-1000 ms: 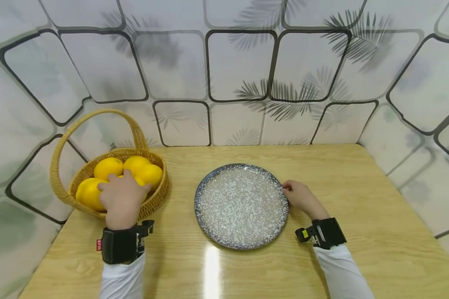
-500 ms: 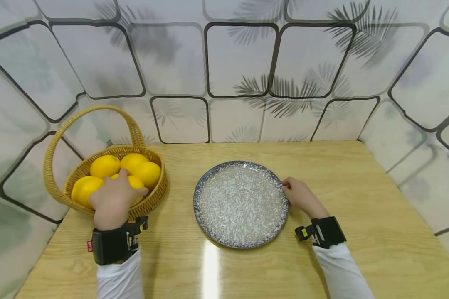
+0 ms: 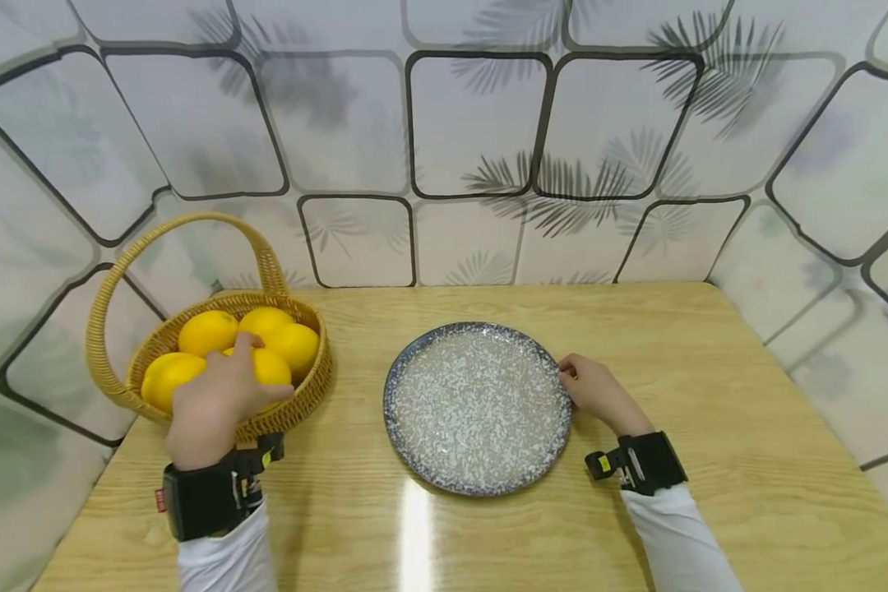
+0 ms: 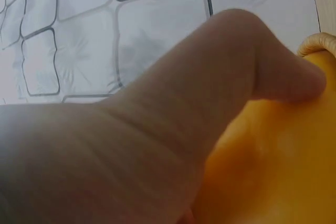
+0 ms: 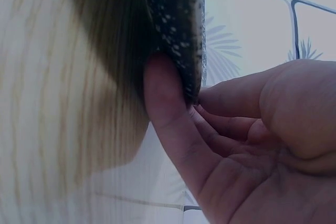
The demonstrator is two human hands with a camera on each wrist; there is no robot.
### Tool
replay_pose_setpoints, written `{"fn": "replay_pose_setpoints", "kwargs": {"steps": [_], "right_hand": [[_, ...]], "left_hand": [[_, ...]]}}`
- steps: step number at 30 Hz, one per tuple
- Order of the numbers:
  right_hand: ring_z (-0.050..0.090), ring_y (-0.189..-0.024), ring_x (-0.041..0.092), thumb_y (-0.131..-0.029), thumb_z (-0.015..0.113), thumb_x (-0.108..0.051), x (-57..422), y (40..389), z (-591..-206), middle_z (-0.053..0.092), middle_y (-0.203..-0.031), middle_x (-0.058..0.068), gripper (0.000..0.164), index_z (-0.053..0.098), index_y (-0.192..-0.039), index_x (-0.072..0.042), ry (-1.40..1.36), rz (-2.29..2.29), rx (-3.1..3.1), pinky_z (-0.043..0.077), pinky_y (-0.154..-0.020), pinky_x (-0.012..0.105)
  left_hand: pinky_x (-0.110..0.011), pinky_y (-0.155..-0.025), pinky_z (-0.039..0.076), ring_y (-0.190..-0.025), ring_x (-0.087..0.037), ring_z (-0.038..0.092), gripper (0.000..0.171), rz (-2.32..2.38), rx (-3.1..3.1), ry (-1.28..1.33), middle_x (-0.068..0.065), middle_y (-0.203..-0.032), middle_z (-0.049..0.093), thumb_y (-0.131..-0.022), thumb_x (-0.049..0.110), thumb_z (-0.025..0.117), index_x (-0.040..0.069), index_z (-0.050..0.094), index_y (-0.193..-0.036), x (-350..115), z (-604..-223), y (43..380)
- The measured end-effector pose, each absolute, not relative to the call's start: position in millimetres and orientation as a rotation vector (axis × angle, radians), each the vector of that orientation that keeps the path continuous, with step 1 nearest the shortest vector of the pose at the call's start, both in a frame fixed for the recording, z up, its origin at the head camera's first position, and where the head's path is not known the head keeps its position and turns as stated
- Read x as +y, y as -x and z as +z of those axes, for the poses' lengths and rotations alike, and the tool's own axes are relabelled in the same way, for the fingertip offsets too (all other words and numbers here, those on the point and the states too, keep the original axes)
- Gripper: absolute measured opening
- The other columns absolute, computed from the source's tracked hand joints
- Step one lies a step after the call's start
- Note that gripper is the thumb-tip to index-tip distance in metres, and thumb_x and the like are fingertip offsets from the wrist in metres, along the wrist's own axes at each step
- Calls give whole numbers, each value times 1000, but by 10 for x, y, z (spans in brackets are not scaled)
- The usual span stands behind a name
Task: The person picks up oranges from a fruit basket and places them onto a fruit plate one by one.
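At the left in the head view, my left hand (image 3: 218, 404) reaches into a wicker basket (image 3: 312, 403) and grips a yellow lemon (image 3: 270, 368). The left wrist view has the thumb bent over onto this lemon (image 4: 273, 171), while the other fingers are mostly hidden. A round speckled grey plate (image 3: 477, 411) with a dark blue rim lies in the middle of the table. My right hand (image 3: 601, 393) pinches its right edge. In the right wrist view, one finger is under the rim (image 5: 170, 30) and the thumb is at its edge.
Several other lemons (image 3: 209, 332) fill the basket around my left hand. The basket's tall arched handle (image 3: 104, 300) rises at the far left. A patterned wall covering (image 3: 466, 238) closes off the back and both sides of the wooden table (image 3: 710, 395).
My left hand and wrist have shifted slightly left and down, and the wrist has turned. The basket sits a little further left in view. My right hand and the plate stay still.
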State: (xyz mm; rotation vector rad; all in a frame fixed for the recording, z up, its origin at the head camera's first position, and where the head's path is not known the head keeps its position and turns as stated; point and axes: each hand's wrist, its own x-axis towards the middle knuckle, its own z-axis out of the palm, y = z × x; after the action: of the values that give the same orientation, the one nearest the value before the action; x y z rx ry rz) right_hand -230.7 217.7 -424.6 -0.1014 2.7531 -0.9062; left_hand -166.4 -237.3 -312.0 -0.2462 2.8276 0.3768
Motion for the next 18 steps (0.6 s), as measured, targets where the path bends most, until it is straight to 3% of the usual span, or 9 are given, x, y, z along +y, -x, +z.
{"fn": "replay_pose_setpoints", "kwargs": {"steps": [10, 18], "right_hand": [[61, -92, 28, -106, 45, -12, 2186, 2294, -4263, 64, -117, 27, 33, 56, -129, 8, 88, -908, 2751, 50, -71, 33], [62, -95, 29, -106, 45, -12, 2169, 2288, -4265, 64, -118, 27, 33, 56, -129, 8, 117, -896, 2763, 51, -75, 37]], "left_hand": [[-56, -69, 46, -92, -48, 61, 90, 422, 2975, 179, -42, -133, 42, -87, 51, 69, 6, 23, -150, -2370, -3088, 1695], [-44, -61, 45, -95, -44, 58, 91, 554, 3119, 102, -35, -138, 44, -86, 48, 70, 11, 24, -155, -2208, -3024, 1732]]}}
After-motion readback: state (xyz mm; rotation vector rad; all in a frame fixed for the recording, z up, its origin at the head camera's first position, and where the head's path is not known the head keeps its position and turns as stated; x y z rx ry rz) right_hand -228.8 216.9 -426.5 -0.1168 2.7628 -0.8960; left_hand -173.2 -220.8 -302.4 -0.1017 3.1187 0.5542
